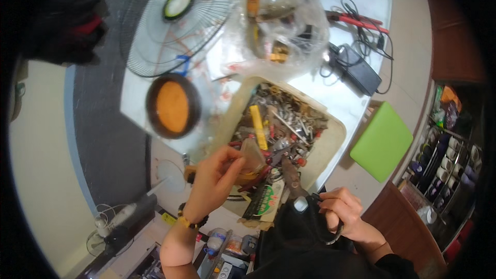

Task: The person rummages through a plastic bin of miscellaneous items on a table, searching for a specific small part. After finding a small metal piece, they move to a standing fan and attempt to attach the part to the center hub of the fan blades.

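Over a cream plastic bin (333, 152) full of jumbled tools and small metal parts, my left hand (217, 178) pinches a small, clear, flat plastic piece (251, 156). A yellow bar-shaped thing (258, 126) lies on the heap beyond it, and a green-and-white box (268, 199) is at the bin's near side. My right hand (343, 212) is curled at the near right, outside the bin, with its fingers closed around a black thing with a cord-like loop (333, 235). That thing merges with dark cloth, so its kind is unclear.
On the white table stand a round brown-rimmed container with an orange inside (172, 106), a fan grille (147, 36) and a clear plastic bag (305, 46) of items. A black power adapter (356, 70) with cables lies at right. Beside the table is a green stool (382, 142).
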Tool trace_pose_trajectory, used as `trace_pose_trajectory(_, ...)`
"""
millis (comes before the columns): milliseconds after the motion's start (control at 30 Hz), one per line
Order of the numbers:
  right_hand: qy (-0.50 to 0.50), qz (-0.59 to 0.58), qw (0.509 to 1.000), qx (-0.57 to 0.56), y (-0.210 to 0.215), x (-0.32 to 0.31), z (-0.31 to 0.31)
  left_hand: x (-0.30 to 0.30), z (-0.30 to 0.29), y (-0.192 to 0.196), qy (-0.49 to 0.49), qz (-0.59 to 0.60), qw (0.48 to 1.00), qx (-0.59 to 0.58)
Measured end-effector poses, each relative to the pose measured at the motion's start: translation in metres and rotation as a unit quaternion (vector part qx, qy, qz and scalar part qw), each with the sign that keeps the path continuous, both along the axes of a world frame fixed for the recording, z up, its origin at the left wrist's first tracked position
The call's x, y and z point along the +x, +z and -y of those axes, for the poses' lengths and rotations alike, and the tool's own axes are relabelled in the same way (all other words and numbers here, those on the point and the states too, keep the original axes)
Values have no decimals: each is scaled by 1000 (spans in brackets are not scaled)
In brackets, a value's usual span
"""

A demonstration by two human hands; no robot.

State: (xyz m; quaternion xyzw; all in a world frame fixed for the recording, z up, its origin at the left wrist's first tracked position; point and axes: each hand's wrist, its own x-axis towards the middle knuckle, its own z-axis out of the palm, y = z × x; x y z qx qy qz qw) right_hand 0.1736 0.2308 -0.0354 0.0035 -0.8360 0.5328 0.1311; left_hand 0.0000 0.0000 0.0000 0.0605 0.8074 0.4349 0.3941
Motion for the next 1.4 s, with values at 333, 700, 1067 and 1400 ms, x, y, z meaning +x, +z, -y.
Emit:
trace_pose_trajectory(333,-8,-10,1000,22,6,-1,-1,0,-15,-8,195,166,934,248)
trace_pose_trajectory(700,-12,5,1000,13,5,5,1,0,-29,4,-246,-303,919,-60)
trace_pose_trajectory(1067,-11,8,999,35,6,10,1,-45,-91,-62,-312,-487,800,-159)
trace_pose_trajectory(1400,10,-10,1000,19,0,12,-3,-36,-71,-31,-366,-443,811,-109)
